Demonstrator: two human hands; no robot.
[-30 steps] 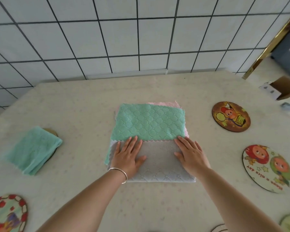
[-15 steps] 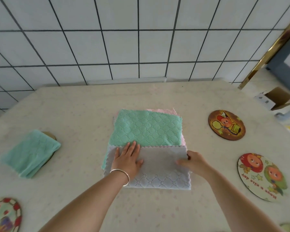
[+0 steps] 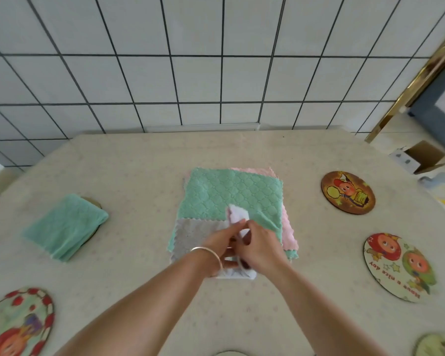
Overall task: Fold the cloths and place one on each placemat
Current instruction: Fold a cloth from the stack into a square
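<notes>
A grey cloth (image 3: pixel 194 233) lies folded on top of a stack with a green cloth (image 3: pixel 231 194) and a pink cloth (image 3: pixel 289 228) at the table's middle. My right hand (image 3: pixel 261 246) pinches the grey cloth's right edge and lifts it over toward the left. My left hand (image 3: pixel 220 244) holds the cloth beside it, fingers meeting the right hand. A folded green cloth (image 3: pixel 63 226) covers a placemat (image 3: pixel 93 201) at the left. Round placemats lie bare at the right (image 3: pixel 347 192), (image 3: pixel 401 265) and near left (image 3: pixel 17 323).
The beige table (image 3: pixel 139 176) meets a tiled wall at the back. A cardboard box (image 3: pixel 421 156) sits off the table's far right. Parts of two more round mats show at the bottom right (image 3: pixel 437 345) and bottom edge (image 3: pixel 228 353).
Both hands pressed flat on the grey cloth a second ago. The right hand then took its right edge and has carried it leftward over the cloth, meeting the left hand.
</notes>
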